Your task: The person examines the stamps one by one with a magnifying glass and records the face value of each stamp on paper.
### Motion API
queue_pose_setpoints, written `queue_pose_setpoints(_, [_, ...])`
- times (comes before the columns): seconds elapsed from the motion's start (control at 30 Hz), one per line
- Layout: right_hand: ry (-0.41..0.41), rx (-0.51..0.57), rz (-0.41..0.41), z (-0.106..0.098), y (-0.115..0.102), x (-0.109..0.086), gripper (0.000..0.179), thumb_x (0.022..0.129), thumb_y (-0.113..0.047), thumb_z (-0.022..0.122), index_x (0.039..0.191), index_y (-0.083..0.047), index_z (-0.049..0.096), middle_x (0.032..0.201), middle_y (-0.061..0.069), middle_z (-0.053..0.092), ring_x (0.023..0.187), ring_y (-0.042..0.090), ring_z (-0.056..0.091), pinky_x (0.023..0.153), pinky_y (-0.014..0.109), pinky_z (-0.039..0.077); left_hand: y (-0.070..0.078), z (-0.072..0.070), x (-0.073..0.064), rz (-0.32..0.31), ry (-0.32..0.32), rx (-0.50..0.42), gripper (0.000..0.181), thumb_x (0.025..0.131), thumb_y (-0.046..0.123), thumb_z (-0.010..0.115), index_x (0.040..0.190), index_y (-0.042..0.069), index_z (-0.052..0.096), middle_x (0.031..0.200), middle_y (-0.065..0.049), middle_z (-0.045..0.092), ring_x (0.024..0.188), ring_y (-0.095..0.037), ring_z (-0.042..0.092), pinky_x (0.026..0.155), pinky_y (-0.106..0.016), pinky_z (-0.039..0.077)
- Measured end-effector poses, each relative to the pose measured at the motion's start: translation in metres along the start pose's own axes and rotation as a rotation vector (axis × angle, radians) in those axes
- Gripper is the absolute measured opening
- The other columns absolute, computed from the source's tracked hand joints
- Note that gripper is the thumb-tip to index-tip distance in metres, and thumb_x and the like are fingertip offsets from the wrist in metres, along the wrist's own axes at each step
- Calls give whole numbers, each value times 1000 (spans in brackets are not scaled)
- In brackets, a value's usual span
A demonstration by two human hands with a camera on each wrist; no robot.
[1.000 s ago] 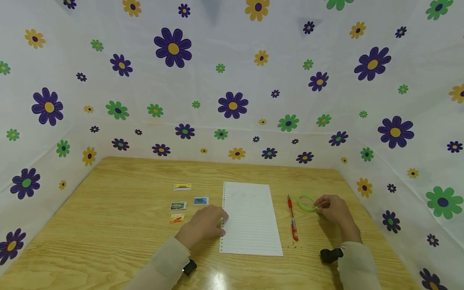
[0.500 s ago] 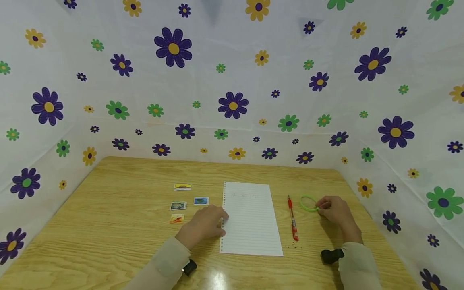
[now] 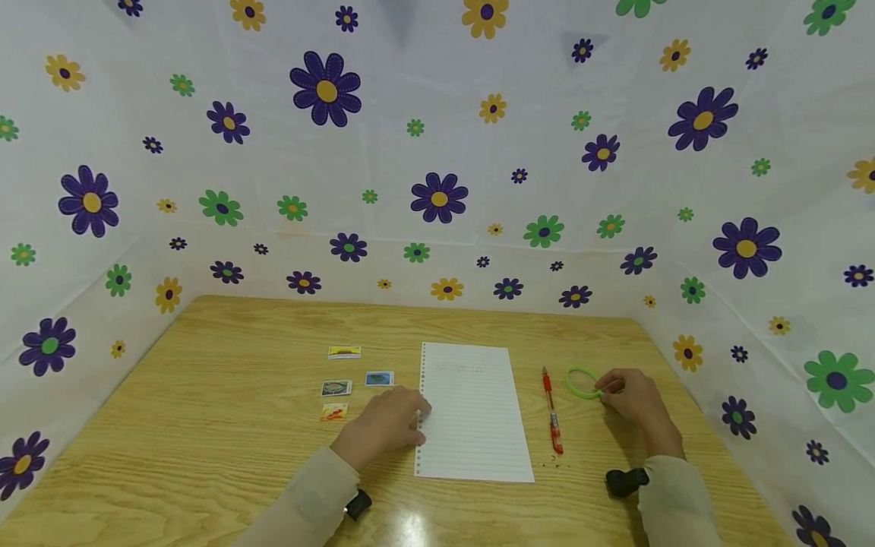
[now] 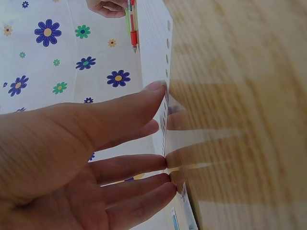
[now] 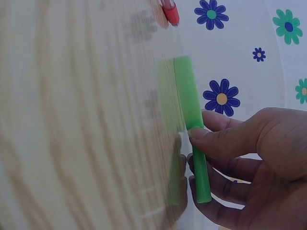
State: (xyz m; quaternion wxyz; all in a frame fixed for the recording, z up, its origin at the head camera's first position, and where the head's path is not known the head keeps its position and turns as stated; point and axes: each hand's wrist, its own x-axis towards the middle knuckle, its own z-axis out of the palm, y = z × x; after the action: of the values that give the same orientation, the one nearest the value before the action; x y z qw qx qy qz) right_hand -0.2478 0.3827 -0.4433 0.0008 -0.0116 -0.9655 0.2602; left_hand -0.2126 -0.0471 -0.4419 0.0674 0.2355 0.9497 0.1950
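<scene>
In the head view my right hand (image 3: 632, 395) holds a light green magnifying glass (image 3: 570, 389) right of the pen. The right wrist view shows its thumb and fingers round the handle (image 5: 200, 177), with the round rim (image 5: 188, 91) edge-on, standing at the table surface. My left hand (image 3: 383, 425) rests with loosely extended fingers at the punched left edge of a lined sheet of paper (image 3: 472, 425). In the left wrist view the left thumb and fingertips (image 4: 165, 163) touch down along that edge. Faint writing shows near the top of the sheet.
A red pen (image 3: 551, 410) lies between the paper and the magnifying glass, with small dark crumbs below it. Several small picture cards (image 3: 336, 388) lie left of the paper. Flower-patterned white cloth (image 3: 383, 167) encloses the back and sides of the wooden table (image 3: 205, 425).
My right hand has shifted the magnifying glass slightly to the right, early in this second, and its ring now shows thinner. The left hand and paper have stayed in place.
</scene>
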Motion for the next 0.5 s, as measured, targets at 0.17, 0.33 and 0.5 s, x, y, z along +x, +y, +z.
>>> queue_pose_setpoints(0.17, [-2,1,-2,-1,0,-1,10,91,2,68,100,2,72,98,22,72,93,37,67,80,48,54,0,0,0,-7,-5,8,40,83,21,87,118,8,76,124,-10,73,107,-27,66,89,-47,55])
queue_pose_setpoints(0.33, [-2,-1,-1,-2,-2,0,9,90,2,69,99,2,72,96,21,72,92,34,66,80,48,53,1,0,0,-10,-10,6,40,82,21,88,118,8,76,124,-10,73,107,-28,66,89,-47,55])
queue_pose_setpoints(0.5, [-2,-6,-17,-2,-2,0,9,90,1,71,98,2,73,95,20,72,90,33,67,78,47,53,2,0,0,-17,-8,3,40,82,20,88,118,7,76,123,-11,73,104,-26,65,88,-47,55])
